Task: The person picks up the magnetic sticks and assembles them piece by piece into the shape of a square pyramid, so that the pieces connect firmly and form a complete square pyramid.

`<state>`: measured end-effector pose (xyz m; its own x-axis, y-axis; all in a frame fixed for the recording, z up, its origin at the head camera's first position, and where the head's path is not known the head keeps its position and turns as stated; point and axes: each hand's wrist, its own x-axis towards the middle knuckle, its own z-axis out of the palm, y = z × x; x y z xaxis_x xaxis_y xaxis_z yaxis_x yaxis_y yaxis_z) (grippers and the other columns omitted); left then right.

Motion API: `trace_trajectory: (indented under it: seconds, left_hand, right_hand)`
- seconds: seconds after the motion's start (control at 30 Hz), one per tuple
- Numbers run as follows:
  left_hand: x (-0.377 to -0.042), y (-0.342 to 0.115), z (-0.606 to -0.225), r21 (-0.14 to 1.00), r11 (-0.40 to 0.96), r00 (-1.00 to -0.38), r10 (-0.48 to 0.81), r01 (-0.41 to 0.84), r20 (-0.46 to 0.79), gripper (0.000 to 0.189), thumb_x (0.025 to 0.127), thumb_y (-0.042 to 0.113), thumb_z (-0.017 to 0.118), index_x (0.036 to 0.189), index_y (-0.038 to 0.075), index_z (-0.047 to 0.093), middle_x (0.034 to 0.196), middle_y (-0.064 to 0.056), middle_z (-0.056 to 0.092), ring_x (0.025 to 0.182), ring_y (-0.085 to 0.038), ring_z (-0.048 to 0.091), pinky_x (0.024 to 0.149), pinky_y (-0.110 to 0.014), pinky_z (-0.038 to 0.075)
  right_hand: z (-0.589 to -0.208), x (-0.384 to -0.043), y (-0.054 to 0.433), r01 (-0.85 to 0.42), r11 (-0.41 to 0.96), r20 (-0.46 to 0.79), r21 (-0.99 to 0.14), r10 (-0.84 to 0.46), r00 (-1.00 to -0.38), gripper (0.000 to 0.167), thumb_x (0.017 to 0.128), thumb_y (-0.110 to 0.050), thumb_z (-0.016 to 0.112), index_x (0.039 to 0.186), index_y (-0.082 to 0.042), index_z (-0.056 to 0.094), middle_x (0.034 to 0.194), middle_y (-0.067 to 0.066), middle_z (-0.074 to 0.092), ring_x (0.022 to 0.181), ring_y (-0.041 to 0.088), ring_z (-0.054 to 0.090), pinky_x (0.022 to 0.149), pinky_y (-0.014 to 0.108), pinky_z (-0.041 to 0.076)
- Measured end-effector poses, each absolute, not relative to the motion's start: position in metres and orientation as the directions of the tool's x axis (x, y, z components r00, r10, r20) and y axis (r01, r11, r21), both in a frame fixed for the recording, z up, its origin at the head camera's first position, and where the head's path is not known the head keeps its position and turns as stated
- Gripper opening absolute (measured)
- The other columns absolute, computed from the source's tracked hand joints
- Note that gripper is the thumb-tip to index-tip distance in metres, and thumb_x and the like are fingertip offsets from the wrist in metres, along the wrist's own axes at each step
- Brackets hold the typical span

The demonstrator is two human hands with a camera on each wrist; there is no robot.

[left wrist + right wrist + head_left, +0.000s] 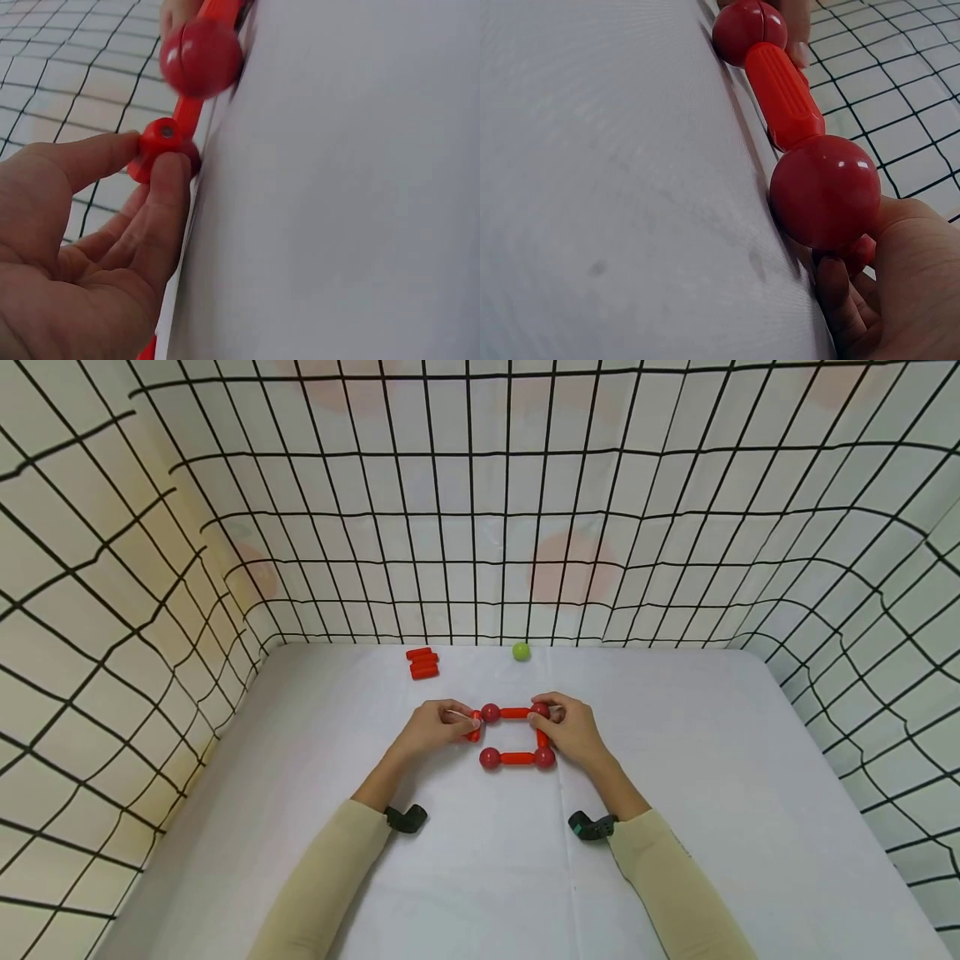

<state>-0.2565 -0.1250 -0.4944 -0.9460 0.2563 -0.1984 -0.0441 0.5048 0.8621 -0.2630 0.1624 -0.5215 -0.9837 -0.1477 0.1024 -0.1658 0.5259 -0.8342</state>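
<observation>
Risk of knocking near-left ball (490, 758) loose if swinging red rod (160, 141), pinched in left hand (435, 725), too low while gripping far-right ball (539, 707) in right hand (572, 727).

A ribbed red rod (784, 97) joined a glossy red ball (825, 193) to a seamed red ball (750, 31) on the white counter (615, 172); the right hand's grip (909, 289) held a partly hidden red ball (860, 253), and I saw dark netting (904, 97) beyond.
</observation>
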Motion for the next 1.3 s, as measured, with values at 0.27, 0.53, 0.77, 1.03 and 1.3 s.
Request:
trace_trajectory:
  seconds: [0.27, 0.53, 0.77, 1.03, 1.3]
  left_hand:
    - [-0.243, -0.104, -0.493, 0.879, 0.468, -0.943, 0.242, -0.095, -0.231, 0.038, 0.092, 0.043, 0.077, 0.118, 0.016, 0.07, 0.1, 0.0, 0.079, 0.09, -0.016, 0.072, 0.081, -0.031, 0.058]
    - [-0.239, -0.096, -0.494, 0.867, 0.494, -0.962, 0.204, -0.058, -0.18, 0.037, 0.091, 0.042, 0.078, 0.113, 0.013, 0.073, 0.092, -0.001, 0.076, 0.082, -0.017, 0.07, 0.072, -0.028, 0.059]
    - [-0.236, -0.093, -0.496, 0.873, 0.483, -0.967, 0.179, -0.074, -0.181, 0.038, 0.089, 0.043, 0.08, 0.112, 0.013, 0.073, 0.094, -0.001, 0.077, 0.084, -0.016, 0.071, 0.072, -0.028, 0.06]
    - [-0.235, -0.095, -0.497, 0.864, 0.5, -0.974, 0.162, -0.054, -0.155, 0.037, 0.089, 0.043, 0.08, 0.11, 0.013, 0.074, 0.092, 0.0, 0.077, 0.083, -0.016, 0.07, 0.07, -0.027, 0.06]
    - [-0.235, -0.095, -0.499, 0.869, 0.492, -0.977, 0.156, -0.048, -0.143, 0.037, 0.088, 0.041, 0.081, 0.111, 0.012, 0.074, 0.091, -0.001, 0.076, 0.082, -0.017, 0.07, 0.069, -0.027, 0.06]
  right_hand:
    - [-0.519, -0.262, 0.162, -0.166, 0.528, 0.105, -0.833, -0.143, -0.984, 0.034, 0.094, -0.028, 0.075, 0.124, -0.014, 0.07, 0.075, 0.007, 0.062, 0.064, 0.02, 0.056, 0.054, 0.025, 0.049]
    - [-0.52, -0.262, 0.163, -0.173, 0.539, 0.12, -0.824, -0.133, -0.984, 0.033, 0.094, -0.029, 0.074, 0.124, -0.015, 0.07, 0.076, 0.007, 0.063, 0.064, 0.021, 0.057, 0.054, 0.025, 0.05]
    - [-0.521, -0.262, 0.164, -0.167, 0.532, 0.105, -0.83, -0.145, -0.984, 0.037, 0.094, -0.03, 0.074, 0.128, -0.015, 0.069, 0.078, 0.007, 0.064, 0.066, 0.021, 0.057, 0.055, 0.025, 0.05]
    - [-0.516, -0.256, 0.171, -0.149, 0.523, 0.025, -0.839, -0.236, -0.972, 0.062, 0.09, -0.044, 0.079, 0.143, -0.021, 0.056, 0.095, 0.007, 0.065, 0.079, 0.02, 0.059, 0.064, 0.027, 0.051]
    - [-0.512, -0.245, 0.183, -0.209, 0.54, -0.014, -0.815, -0.379, -0.925, 0.1, 0.071, -0.052, 0.092, 0.154, -0.025, 0.042, 0.135, 0.005, 0.052, 0.104, 0.026, 0.061, 0.086, 0.037, 0.058]
